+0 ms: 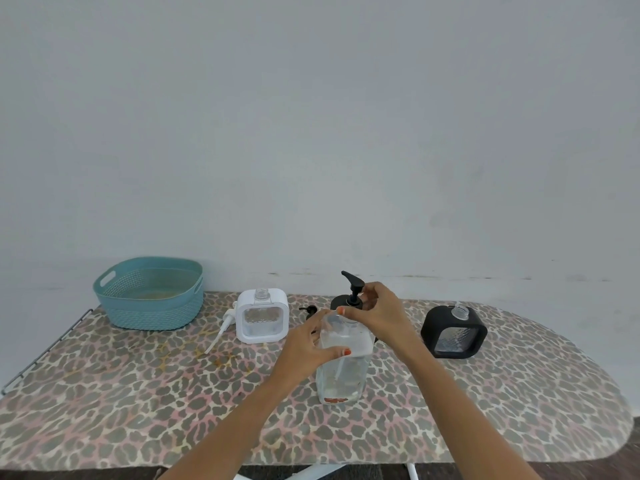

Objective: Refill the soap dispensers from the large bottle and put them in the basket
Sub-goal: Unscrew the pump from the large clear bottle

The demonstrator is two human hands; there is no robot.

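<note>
The right grip (375, 311) covers the bottle (343, 372) neck and the base of its pump (352, 284). The left grip (308, 348) hides the bottle's left shoulder and most of a small black pump (308, 309) behind it. The bottle's red label (335, 399) is too small to read. Both forearms run off the bottom edge, the tabletop (138, 393) off the left.

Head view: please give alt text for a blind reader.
The left hand grips a large clear bottle while the right hand holds its black pump. A white dispenser, a black dispenser, both uncapped, and a teal basket stand nearby.
</note>
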